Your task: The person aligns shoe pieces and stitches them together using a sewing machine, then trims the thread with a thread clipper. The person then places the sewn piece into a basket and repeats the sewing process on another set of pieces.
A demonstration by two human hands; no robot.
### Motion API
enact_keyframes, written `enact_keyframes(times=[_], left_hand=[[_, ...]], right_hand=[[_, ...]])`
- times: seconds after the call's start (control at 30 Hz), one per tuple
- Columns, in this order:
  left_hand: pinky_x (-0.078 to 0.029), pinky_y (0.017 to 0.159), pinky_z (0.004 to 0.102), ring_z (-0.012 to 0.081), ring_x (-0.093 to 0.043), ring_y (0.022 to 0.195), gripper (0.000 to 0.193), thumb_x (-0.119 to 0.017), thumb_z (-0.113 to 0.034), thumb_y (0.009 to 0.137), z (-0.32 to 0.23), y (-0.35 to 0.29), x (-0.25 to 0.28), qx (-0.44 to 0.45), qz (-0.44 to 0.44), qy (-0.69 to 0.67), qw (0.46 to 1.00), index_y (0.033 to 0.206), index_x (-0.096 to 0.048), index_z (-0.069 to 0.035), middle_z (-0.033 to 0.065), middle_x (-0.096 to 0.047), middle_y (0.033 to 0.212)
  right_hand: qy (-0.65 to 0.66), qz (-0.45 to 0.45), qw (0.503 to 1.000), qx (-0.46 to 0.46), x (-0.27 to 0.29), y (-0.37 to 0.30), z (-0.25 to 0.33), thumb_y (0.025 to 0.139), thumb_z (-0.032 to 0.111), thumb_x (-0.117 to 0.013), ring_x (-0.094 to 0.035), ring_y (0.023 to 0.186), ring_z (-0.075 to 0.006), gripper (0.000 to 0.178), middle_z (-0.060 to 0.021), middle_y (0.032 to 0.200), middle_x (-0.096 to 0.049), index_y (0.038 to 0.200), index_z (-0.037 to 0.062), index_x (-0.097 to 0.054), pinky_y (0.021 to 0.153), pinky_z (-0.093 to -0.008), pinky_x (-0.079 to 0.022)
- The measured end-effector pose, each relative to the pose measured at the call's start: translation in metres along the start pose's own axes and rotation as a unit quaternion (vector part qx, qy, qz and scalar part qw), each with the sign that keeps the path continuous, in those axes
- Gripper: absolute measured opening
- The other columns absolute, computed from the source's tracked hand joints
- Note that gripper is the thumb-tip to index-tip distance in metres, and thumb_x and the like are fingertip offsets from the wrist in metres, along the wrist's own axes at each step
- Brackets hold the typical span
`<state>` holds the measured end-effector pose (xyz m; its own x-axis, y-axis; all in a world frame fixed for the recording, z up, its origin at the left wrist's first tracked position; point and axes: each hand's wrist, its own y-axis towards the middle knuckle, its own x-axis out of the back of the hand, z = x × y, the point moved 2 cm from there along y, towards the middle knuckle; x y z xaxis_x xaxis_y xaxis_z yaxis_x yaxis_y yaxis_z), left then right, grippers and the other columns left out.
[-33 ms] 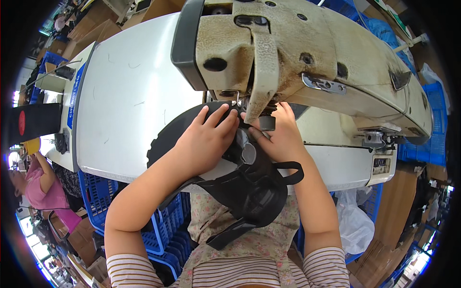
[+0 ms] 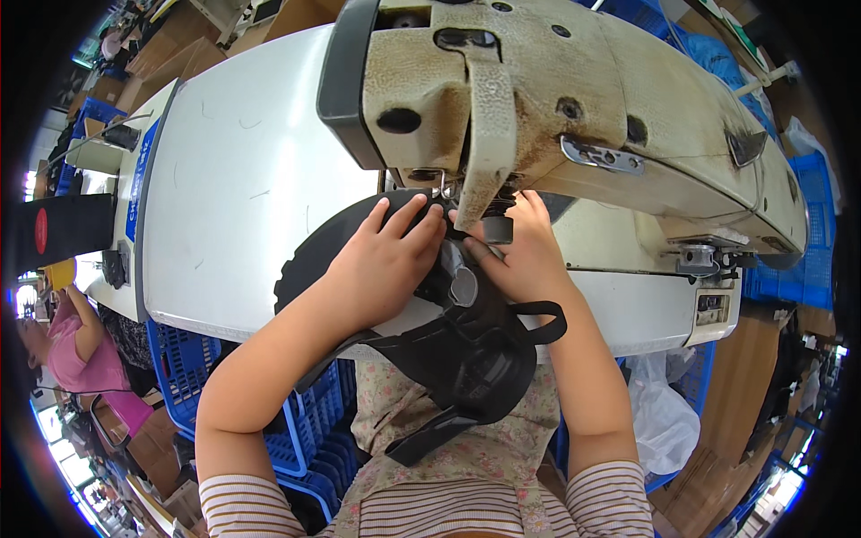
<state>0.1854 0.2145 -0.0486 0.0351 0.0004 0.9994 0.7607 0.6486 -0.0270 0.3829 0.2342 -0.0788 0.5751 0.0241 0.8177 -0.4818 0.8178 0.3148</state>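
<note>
A black shaped fabric piece (image 2: pixel 489 372), with a strap loop and a grey oval patch, hangs over the near table edge toward my apron. Its wide curved panel (image 2: pixel 323 244), notched along the left rim, lies on the table under the needle area of a beige sewing machine (image 2: pixel 538 81). My left hand (image 2: pixel 386 260) rests on that panel with its fingers spread and laid flat; its thumb is hidden. Just right of the needle, my right hand (image 2: pixel 520 255) pinches the piece's edge. The machine's lever and a dark knob hide part of its fingers.
The white tabletop (image 2: pixel 242 179) extends left and far of the machine. Blue plastic baskets (image 2: pixel 309 417) stand below the near edge. A basket at right holds clear plastic bags (image 2: pixel 662 417). A person in pink (image 2: pixel 85 354) sits at far left. Cardboard boxes surround the station.
</note>
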Motion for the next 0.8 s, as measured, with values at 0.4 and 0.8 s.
enact_keyframes(times=[0.4, 0.8], left_hand=[[-0.037, 0.107, 0.0433, 0.0339, -0.047, 0.126, 0.061, -0.057, -0.011, 0.074, -0.001, 0.001, -0.001, 0.001, -0.003, 0.003, 1.000, 0.132, -0.049, 0.004, 0.0147, -0.045, 0.140], [-0.036, 0.107, 0.0439, 0.0342, -0.045, 0.128, 0.057, -0.057, -0.012, 0.075, 0.000, 0.000, 0.000, 0.002, -0.017, 0.016, 1.000, 0.130, -0.051, 0.004, 0.0166, -0.046, 0.138]], right_hand=[[0.007, -0.008, 1.000, 0.000, -0.001, -0.001, -0.002, 0.081, 0.021, -0.067, -0.055, 0.104, -0.0327, 0.028, -0.0103, 0.102, -0.064, 0.109, 0.0213, -0.071, 0.107, -0.0530, -0.030], [0.149, 0.023, 0.987, -0.053, 0.011, -0.003, -0.010, 0.081, 0.026, -0.071, -0.056, 0.101, -0.0320, 0.026, -0.0104, 0.104, -0.065, 0.106, 0.0181, -0.072, 0.106, -0.0446, -0.032]])
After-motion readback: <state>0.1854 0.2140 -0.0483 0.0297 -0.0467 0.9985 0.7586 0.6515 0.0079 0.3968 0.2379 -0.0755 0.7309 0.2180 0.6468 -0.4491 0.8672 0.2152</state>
